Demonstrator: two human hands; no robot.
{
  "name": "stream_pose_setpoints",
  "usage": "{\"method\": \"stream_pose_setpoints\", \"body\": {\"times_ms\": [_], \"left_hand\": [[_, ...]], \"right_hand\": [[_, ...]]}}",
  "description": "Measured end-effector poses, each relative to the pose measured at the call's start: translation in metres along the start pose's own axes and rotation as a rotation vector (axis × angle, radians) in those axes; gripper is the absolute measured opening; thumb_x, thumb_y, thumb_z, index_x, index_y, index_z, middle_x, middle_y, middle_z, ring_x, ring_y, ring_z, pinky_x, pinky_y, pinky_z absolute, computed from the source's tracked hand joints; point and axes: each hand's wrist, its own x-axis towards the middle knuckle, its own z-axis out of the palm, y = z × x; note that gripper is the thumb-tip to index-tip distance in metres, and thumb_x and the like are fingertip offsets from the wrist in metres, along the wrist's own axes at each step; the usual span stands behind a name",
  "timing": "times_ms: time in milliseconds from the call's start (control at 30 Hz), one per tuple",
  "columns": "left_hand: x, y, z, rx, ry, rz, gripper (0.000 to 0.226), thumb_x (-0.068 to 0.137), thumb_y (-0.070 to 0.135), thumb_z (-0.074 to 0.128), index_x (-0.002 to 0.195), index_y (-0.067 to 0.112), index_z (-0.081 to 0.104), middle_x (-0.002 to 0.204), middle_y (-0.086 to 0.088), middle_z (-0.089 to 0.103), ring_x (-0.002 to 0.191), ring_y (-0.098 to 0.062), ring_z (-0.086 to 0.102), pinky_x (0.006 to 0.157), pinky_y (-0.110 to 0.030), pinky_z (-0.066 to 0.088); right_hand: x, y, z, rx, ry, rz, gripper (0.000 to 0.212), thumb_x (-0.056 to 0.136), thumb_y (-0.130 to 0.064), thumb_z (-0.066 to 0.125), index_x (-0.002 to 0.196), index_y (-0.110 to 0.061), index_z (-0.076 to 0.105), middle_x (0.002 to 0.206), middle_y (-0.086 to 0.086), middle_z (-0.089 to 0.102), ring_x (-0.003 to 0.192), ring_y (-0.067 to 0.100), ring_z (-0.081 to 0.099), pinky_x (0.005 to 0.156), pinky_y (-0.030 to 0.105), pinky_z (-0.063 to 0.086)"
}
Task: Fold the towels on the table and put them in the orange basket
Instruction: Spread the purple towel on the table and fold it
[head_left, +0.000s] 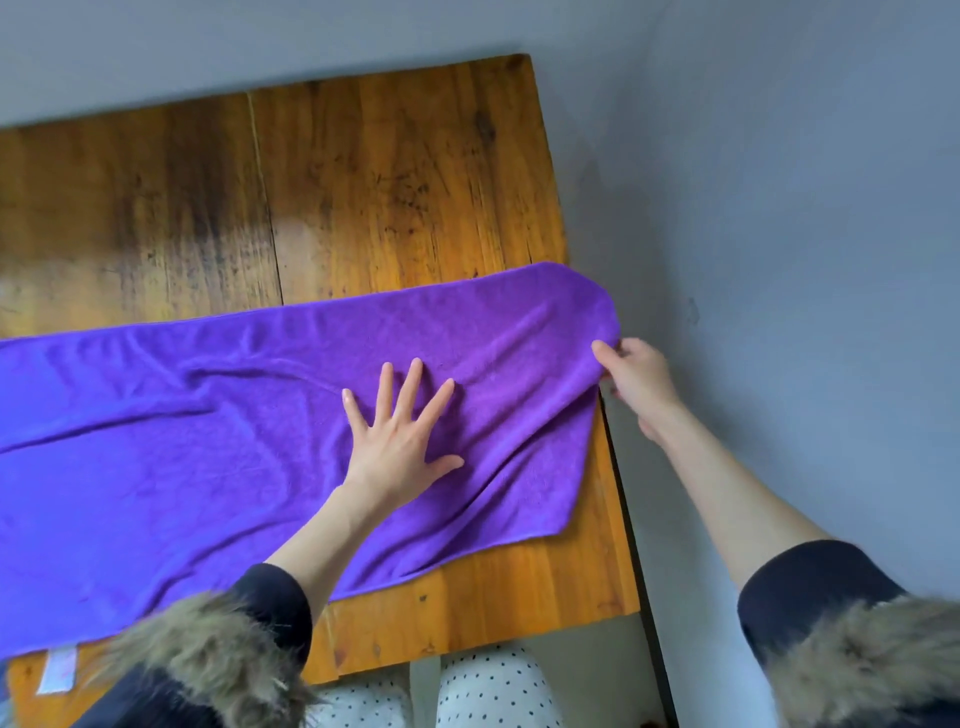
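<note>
**Purple towel spread on the counter, one hand flat, one at the end**

The counter (363, 171) is worn orange-brown wood, made of planks with a dark seam running front to back left of the towel's middle. Stains and dark scuffs mark the wood beyond the towel. Grey floor (779, 208) lies past the counter's far and right edges.

No basket or other container shows in this view.

The towel (156, 441) lies spread across the near half of the counter. Its long axis runs left to right, tilting slightly away toward the right; the left end runs out of view. The right end reaches the counter's right edge, and its far corner juts just over it. Soft creases fan across the cloth. A small white label (57, 670) hangs at the towel's near left edge.

The left hand (395, 441) rests palm down on the towel, right of its middle, fingers straight and fanned apart. The right hand (636, 379) is at the towel's right end, off the counter's edge; its grip pinches the towel's hem, thumb on top, and the cloth lifts a little there.

Dark sleeves with fur cuffs (208, 654) sit nearer than the towel, and dotted white trousers (488, 691) show below the counter's near edge.
</note>
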Motion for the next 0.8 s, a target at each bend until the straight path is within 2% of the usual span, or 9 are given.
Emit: {"method": "stream_pose_setpoints", "body": {"times_ms": [100, 200, 333, 400, 467, 567, 633, 700, 800], "left_hand": [[0.009, 0.006, 0.002, 0.045, -0.04, 0.048, 0.103, 0.071, 0.068, 0.059, 0.146, 0.041, -0.007, 0.156, -0.001, -0.02, 0.143, -0.032, -0.016, 0.103, -0.072, 0.006], [0.017, 0.006, 0.0, 0.044, -0.053, 0.05, 0.108, 0.069, 0.065, 0.064, 0.146, 0.042, -0.008, 0.155, -0.001, -0.023, 0.142, -0.033, -0.018, 0.101, -0.074, 0.006], [0.019, 0.007, -0.008, -0.032, -0.048, 0.044, 0.096, 0.076, 0.057, 0.064, 0.148, 0.039, 0.002, 0.157, -0.001, -0.017, 0.143, -0.031, -0.016, 0.102, -0.073, 0.004], [0.011, 0.014, -0.01, -0.097, 0.009, 0.018, 0.085, 0.082, 0.045, 0.063, 0.149, 0.032, 0.012, 0.158, -0.004, -0.008, 0.144, -0.029, -0.012, 0.105, -0.069, 0.002], [-0.004, 0.025, -0.008, -0.16, 0.096, 0.005, 0.071, 0.086, 0.032, 0.062, 0.146, 0.023, 0.027, 0.157, -0.009, 0.009, 0.145, -0.031, -0.001, 0.109, -0.063, 0.006], [-0.029, 0.047, -0.001, -0.311, 0.202, 0.04, 0.05, 0.082, 0.015, 0.067, 0.129, 0.009, 0.052, 0.141, -0.018, 0.042, 0.136, -0.039, 0.03, 0.107, -0.054, 0.028], [-0.045, 0.062, 0.007, -0.388, 0.221, 0.088, 0.039, 0.076, 0.008, 0.071, 0.114, 0.006, 0.062, 0.123, -0.018, 0.055, 0.117, -0.042, 0.047, 0.093, -0.049, 0.045], [-0.057, 0.077, 0.015, -0.431, 0.185, 0.117, 0.032, 0.076, 0.009, 0.071, 0.107, 0.007, 0.065, 0.113, -0.014, 0.059, 0.106, -0.038, 0.052, 0.081, -0.044, 0.049], [-0.065, 0.095, 0.025, -0.478, 0.077, 0.12, 0.031, 0.085, 0.017, 0.062, 0.115, 0.012, 0.062, 0.12, -0.007, 0.055, 0.112, -0.031, 0.046, 0.085, -0.04, 0.045]], "right_hand": [[-0.016, 0.014, 0.001, 0.089, -0.095, -0.003, 0.024, 0.09, -0.032, 0.057, 0.086, -0.008, 0.06, 0.091, 0.003, 0.063, 0.08, 0.015, 0.057, 0.073, 0.032, 0.045], [-0.023, 0.014, -0.003, 0.127, -0.189, 0.004, 0.01, 0.09, -0.026, 0.059, 0.085, -0.019, 0.063, 0.095, -0.004, 0.068, 0.081, 0.006, 0.064, 0.069, 0.022, 0.05], [-0.031, 0.013, -0.009, 0.132, -0.181, -0.014, 0.02, 0.088, -0.025, 0.062, 0.095, -0.006, 0.063, 0.098, 0.006, 0.068, 0.091, 0.02, 0.065, 0.084, 0.036, 0.052], [-0.04, 0.017, -0.011, 0.137, -0.179, -0.013, 0.02, 0.087, -0.028, 0.063, 0.094, -0.009, 0.061, 0.099, 0.006, 0.067, 0.092, 0.02, 0.065, 0.085, 0.037, 0.052], [-0.053, 0.024, -0.01, 0.068, -0.163, -0.021, 0.033, 0.086, -0.031, 0.064, 0.096, 0.0, 0.059, 0.098, 0.011, 0.066, 0.089, 0.025, 0.064, 0.081, 0.039, 0.051], [-0.069, 0.037, -0.01, -0.042, -0.222, -0.023, 0.041, 0.089, -0.032, 0.061, 0.092, 0.008, 0.056, 0.087, 0.018, 0.062, 0.078, 0.029, 0.059, 0.069, 0.036, 0.046], [-0.074, 0.042, -0.013, -0.085, -0.279, -0.017, 0.035, 0.09, -0.027, 0.059, 0.073, 0.003, 0.051, 0.069, 0.009, 0.049, 0.064, 0.02, 0.046, 0.061, 0.031, 0.033], [-0.075, 0.044, -0.02, -0.09, -0.319, -0.009, 0.029, 0.09, -0.023, 0.058, 0.068, -0.007, 0.046, 0.065, 0.003, 0.042, 0.059, 0.014, 0.037, 0.057, 0.028, 0.027], [-0.073, 0.04, -0.028, -0.084, -0.36, -0.003, 0.016, 0.09, -0.022, 0.058, 0.087, -0.007, 0.057, 0.073, -0.001, 0.054, 0.058, 0.005, 0.048, 0.052, 0.015, 0.035]]}}
